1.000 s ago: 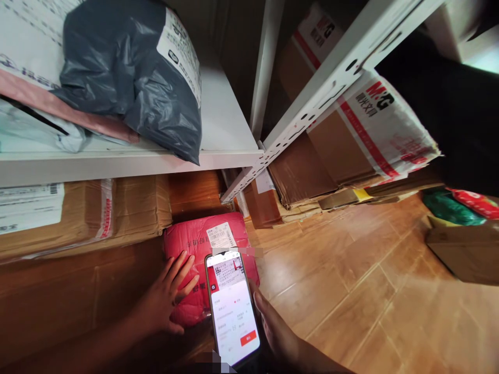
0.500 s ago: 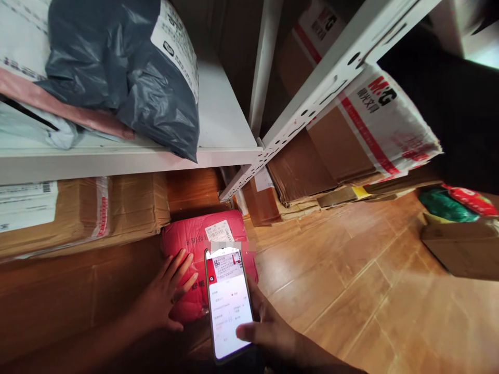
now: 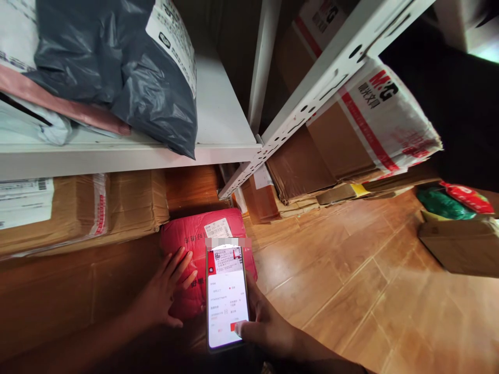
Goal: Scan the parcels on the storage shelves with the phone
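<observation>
My right hand (image 3: 265,322) is closed around a smartphone (image 3: 226,306), with the thumb on the lower right of its lit screen, over a red button. The screen shows a camera picture of a label above a white form. Behind the phone lies a red parcel (image 3: 183,228) in plastic wrap, with a white shipping label (image 3: 218,228) near its top, partly hidden by the phone and a blurred patch. Spread across the parcel's left side, the fingers of my left hand (image 3: 171,288) are apart and seem to rest on it.
A white metal shelf (image 3: 224,153) carries a dark grey plastic mailer (image 3: 128,78) and flatter parcels. Below it sits a long cardboard box (image 3: 128,202). Right of the perforated upright (image 3: 300,117) stand an M&G carton (image 3: 374,119), a green packet (image 3: 444,203) and an open box (image 3: 460,244) on the wooden floor (image 3: 351,291).
A red button now shows at the bottom of the phone screen beside my thumb. The phone has straightened slightly and shifted a little left and up. My left hand stays on the parcel.
</observation>
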